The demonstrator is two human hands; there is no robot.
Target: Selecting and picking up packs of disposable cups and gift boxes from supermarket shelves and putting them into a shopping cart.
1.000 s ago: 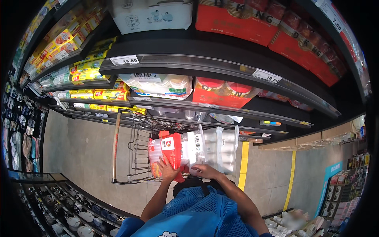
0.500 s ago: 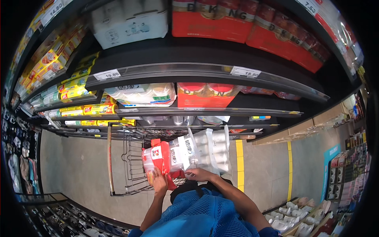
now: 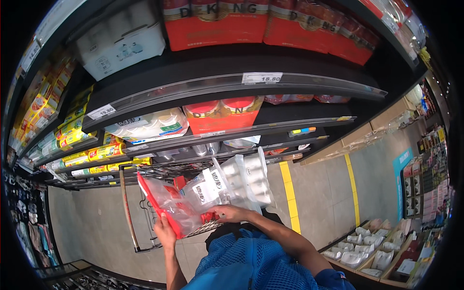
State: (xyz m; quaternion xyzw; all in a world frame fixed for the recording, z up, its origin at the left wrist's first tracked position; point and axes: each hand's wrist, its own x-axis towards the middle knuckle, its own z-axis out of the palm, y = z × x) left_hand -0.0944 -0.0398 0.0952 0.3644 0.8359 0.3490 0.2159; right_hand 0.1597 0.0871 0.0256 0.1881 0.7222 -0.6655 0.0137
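Observation:
A shopping cart [image 3: 126,208] stands in front of the shelves with plastic-wrapped goods in it. My left hand [image 3: 165,233] grips the lower end of the red edge of a clear plastic bag [image 3: 179,210], which lies tilted at the handle side. Curled fingers of my right hand [image 3: 229,213] are at the bag's opposite lower side, beside a bit of red; what they hold is hidden. Next to the bag is a clear pack with a white label [image 3: 208,187]. Farther right leans a clear-wrapped pack of white rolls [image 3: 249,179].
Dark shelves [image 3: 217,67] with price tags rise ahead, carrying red packs [image 3: 217,26], a white pack [image 3: 123,43] and yellow boxes [image 3: 104,152]. Yellow floor lines [image 3: 289,193] run to the right. A bin of white packets [image 3: 362,246] stands at the lower right.
My left hand has moved left and down, pulling the red edge of the bag toward the cart handle and spreading its clear part. My right hand has shifted slightly left. The view has turned right.

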